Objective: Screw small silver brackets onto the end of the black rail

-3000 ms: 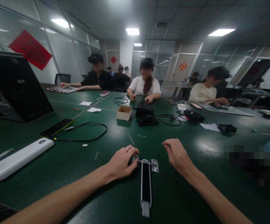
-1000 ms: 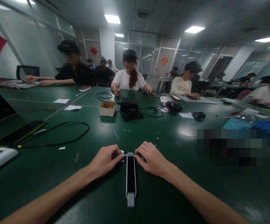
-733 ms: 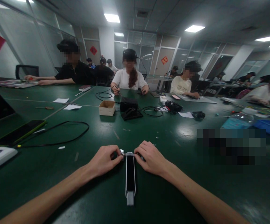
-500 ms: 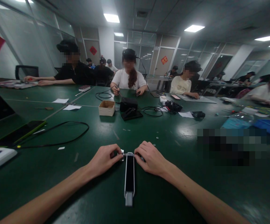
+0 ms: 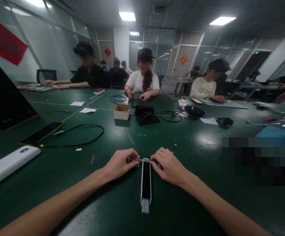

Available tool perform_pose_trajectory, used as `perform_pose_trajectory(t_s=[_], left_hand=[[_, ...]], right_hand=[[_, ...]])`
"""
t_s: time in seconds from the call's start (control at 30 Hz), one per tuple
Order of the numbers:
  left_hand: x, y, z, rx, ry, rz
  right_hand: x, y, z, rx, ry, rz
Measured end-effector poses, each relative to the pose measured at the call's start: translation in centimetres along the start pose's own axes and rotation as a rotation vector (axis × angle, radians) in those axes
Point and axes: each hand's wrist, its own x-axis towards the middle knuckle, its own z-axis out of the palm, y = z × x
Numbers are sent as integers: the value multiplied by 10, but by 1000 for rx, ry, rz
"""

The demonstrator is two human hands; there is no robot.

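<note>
A long metal bracket with a black centre strip point(image 5: 146, 183) lies on the green table point(image 5: 186, 203), pointing toward me. My left hand point(image 5: 120, 163) pinches the left side of its far end, fingers curled. My right hand point(image 5: 169, 165) grips the right side of that same end, fingers closed over the small metal hinge piece there, which is mostly hidden. A tiny metal ring point(image 5: 175, 144) lies just beyond my right hand.
A white power bank point(image 5: 8, 164), a phone point(image 5: 41, 133) and a looped black cable point(image 5: 83, 134) lie to the left. A small cardboard box point(image 5: 121, 111) and a black device point(image 5: 146, 114) sit mid-table. Other people sit along the far side.
Three seconds ago my right hand hovered beside the bracket with the hinge piece exposed; it now covers that end. Over the last second both hands stay put; only the view shifts.
</note>
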Motion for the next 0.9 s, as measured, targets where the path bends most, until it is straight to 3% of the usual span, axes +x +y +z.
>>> perform_pose_trajectory(t_s=[0.47,0.9], left_hand=[[-2,4,-4,-14,-30,3],[-5,-2,6,-7,39,16]], right_hand=[[-1,3,4,20,20,-21],[1,5,5,-5,90,-93]])
